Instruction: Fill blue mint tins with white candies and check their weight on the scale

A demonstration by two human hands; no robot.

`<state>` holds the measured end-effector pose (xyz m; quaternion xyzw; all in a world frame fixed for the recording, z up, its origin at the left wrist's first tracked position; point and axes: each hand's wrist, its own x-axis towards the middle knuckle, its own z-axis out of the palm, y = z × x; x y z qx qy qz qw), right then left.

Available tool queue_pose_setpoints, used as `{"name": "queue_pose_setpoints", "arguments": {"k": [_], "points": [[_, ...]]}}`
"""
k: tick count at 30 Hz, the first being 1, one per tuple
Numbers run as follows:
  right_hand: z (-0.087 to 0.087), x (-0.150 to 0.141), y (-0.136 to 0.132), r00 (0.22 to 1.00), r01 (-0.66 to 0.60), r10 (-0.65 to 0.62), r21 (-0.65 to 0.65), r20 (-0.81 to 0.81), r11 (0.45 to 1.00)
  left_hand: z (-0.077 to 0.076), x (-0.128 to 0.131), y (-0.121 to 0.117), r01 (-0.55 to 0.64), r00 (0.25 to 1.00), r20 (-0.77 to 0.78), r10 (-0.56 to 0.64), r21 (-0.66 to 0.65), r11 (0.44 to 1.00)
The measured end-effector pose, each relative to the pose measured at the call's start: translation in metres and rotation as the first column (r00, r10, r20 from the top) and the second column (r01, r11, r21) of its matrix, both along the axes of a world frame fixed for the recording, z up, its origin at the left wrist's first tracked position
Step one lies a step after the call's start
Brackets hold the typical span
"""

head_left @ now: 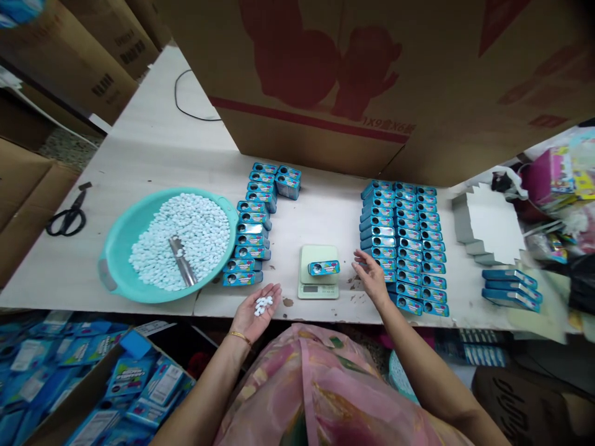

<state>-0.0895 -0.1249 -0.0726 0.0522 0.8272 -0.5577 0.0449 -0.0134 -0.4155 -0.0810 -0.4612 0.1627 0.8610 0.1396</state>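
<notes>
My left hand [255,310] is palm up at the table's front edge, cupping a small heap of white candies [263,305]. My right hand [370,275] holds nothing, its fingers apart, between the scale and the right-hand rows of boxes. On the pale kitchen scale [318,253] lies one small blue box [324,267] with a round opening at one end. To the left, a turquoise basin [116,248] is heaped with the same candies, and a metal scoop [183,261] rests in them. The scale's reading is too small to make out.
Blue boxes [253,235] line the basin's right side; more rows [409,248] stand right of the scale. A large carton [316,74] rises behind. Black scissors [69,217] lie far left. White card pieces [493,223] and stacked blue boxes [511,289] are at right.
</notes>
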Motion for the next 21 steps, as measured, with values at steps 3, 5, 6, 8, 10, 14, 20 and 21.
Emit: {"name": "queue_pose_setpoints", "arguments": {"k": [3,5,6,8,10,14,20,21], "points": [[0.001,-0.001,-0.002,0.998,-0.043,0.044,0.038,-0.034,0.998,0.001,0.000,-0.002,-0.003,1.000,-0.011,0.003,-0.008,1.000],[0.003,-0.001,-0.005,0.991,-0.116,0.122,0.092,-0.060,0.989,0.001,0.000,-0.003,-0.008,1.000,-0.011,0.008,-0.012,1.000],[0.003,-0.001,-0.006,0.983,-0.158,0.168,0.124,-0.071,0.980,0.001,0.000,-0.003,-0.011,1.000,-0.008,0.011,-0.011,1.000],[0.004,-0.002,-0.009,0.963,-0.237,0.256,0.188,-0.086,0.953,0.001,0.000,-0.004,-0.021,1.000,0.002,0.021,-0.008,1.000],[0.002,-0.003,-0.012,0.937,-0.304,0.335,0.242,-0.096,0.921,0.000,0.000,-0.005,-0.030,0.999,0.012,0.030,-0.006,1.000],[0.000,-0.005,-0.019,0.876,-0.420,0.472,0.317,-0.103,0.850,-0.001,-0.001,-0.007,-0.039,0.999,0.036,0.039,-0.010,0.999],[0.001,-0.023,-0.038,0.853,-0.455,0.515,0.367,-0.082,0.812,0.003,0.001,-0.015,-0.040,0.997,0.064,0.040,-0.006,0.999],[0.001,-0.032,-0.044,0.861,-0.435,0.500,0.379,-0.090,0.817,0.004,0.002,-0.018,-0.049,0.996,0.069,0.049,-0.010,0.999]]}}
